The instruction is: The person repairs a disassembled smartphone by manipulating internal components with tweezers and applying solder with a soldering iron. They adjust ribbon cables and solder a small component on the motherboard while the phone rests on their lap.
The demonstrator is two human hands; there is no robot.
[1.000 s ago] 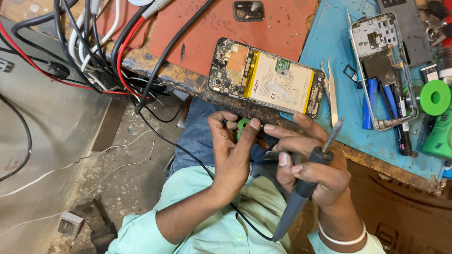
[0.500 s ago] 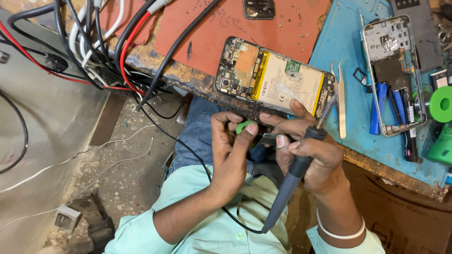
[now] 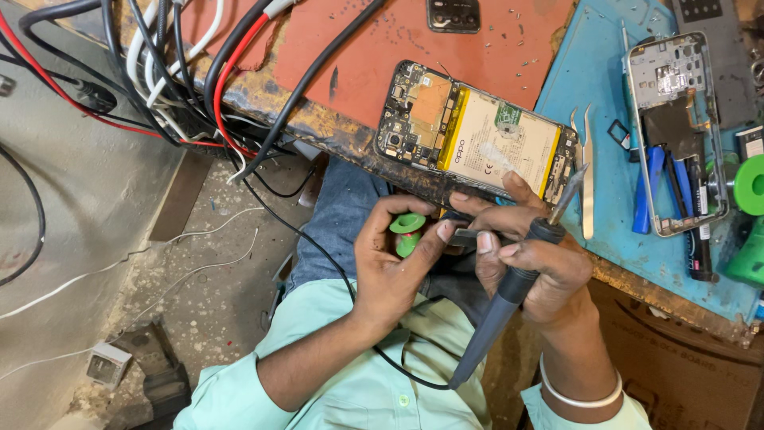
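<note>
My left hand [image 3: 390,267] grips a small green spool [image 3: 407,231] between thumb and fingers, just below the bench edge. My right hand [image 3: 529,267] holds a dark blue soldering iron [image 3: 509,299], its metal tip pointing up toward the opened phone, and also pinches a thin grey metal piece [image 3: 465,236] with its fingertips. The two hands touch at the fingertips. An opened phone [image 3: 477,135] with bare board and white-and-yellow battery lies at the bench edge just above the hands.
Tweezers [image 3: 587,171] lie on a blue mat [image 3: 605,87] beside a second opened phone frame [image 3: 676,131] with blue tools in it. A red mat [image 3: 382,48] covers the bench. Black, red and white cables [image 3: 183,72] hang at the left. Green objects [image 3: 748,191] sit far right.
The view has shifted and drawn closer. Both hands stay together below the phone; the soldering iron's tip has risen closer to the phone's lower right corner.
</note>
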